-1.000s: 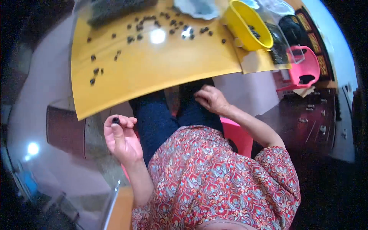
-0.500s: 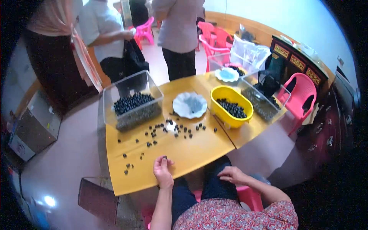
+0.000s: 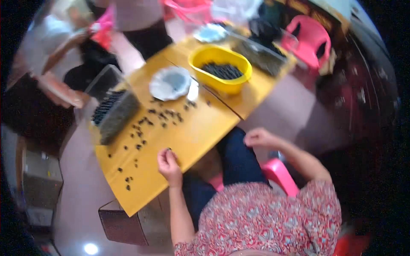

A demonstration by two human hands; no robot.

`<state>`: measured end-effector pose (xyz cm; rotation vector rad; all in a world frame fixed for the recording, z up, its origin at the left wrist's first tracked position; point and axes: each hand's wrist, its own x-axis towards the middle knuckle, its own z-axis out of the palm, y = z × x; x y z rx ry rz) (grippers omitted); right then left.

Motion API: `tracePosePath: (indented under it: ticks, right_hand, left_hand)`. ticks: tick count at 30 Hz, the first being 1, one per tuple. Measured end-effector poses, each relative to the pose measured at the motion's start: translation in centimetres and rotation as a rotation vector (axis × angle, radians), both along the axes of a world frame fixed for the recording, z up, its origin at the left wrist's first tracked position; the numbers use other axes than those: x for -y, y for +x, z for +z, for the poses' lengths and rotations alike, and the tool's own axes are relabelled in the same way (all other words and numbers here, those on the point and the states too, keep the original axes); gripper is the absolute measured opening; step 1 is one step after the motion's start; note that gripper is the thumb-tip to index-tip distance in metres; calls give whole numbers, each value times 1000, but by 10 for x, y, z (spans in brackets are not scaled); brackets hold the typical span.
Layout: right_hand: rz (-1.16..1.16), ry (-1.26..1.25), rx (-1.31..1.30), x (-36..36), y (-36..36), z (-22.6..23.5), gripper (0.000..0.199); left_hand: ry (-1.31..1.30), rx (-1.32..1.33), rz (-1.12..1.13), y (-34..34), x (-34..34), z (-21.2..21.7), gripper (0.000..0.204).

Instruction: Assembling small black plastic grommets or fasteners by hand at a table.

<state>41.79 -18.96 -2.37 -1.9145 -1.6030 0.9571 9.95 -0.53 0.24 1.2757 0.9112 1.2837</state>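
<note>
My left hand (image 3: 169, 167) is raised over the front edge of the yellow table (image 3: 192, 151). Its thumb and fingers pinch a small black piece (image 3: 169, 149), mostly covered by the fingertips. Farther right, above my dark trouser leg, my right hand (image 3: 259, 138) has its fingers curled together; whatever they may hold is hidden. Loose small black pieces (image 3: 139, 146) of the same kind lie scattered on the table beyond my left hand. Motion blur hides their exact shape.
A clear plastic bin (image 3: 121, 117) of black pieces stands at left. A white scalloped plate (image 3: 171, 83) and a yellow tub (image 3: 220, 83) with black pieces sit behind. Another clear bin (image 3: 260, 57) is at far right, near a pink chair (image 3: 309, 40). Two people stand beyond the table.
The whole view has swung and tilted, so the table appears turned. My left hand keeps its pinch on the black piece. My right hand's fingers are now more curled, raised slightly off the leg.
</note>
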Motion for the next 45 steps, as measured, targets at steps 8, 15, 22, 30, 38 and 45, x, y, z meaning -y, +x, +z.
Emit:
tracePosePath:
  ticks: [8, 15, 22, 30, 38, 45]
  right_hand:
    - [-514, -234, -104, 49, 68, -124, 18]
    - [-51, -535, 332, 122, 48, -248, 16]
    - [-176, -640, 165, 173, 40, -307, 17]
    - [-531, -503, 270, 198, 46, -366, 18]
    - [-596, -490, -17, 157, 44, -405, 22]
    - [-899, -494, -166, 124, 21, -434, 21]
  left_hand:
    - [421, -630, -88, 12, 10, -3, 14]
    - [777, -867, -364, 72, 27, 15, 12]
    - [795, -1025, -392, 110, 28, 13, 15]
    - [742, -1134, -329, 117, 36, 11, 19]
    - [809, -1262, -270, 113, 39, 12, 24]
    - [977, -1320, -245, 117, 41, 16, 24]
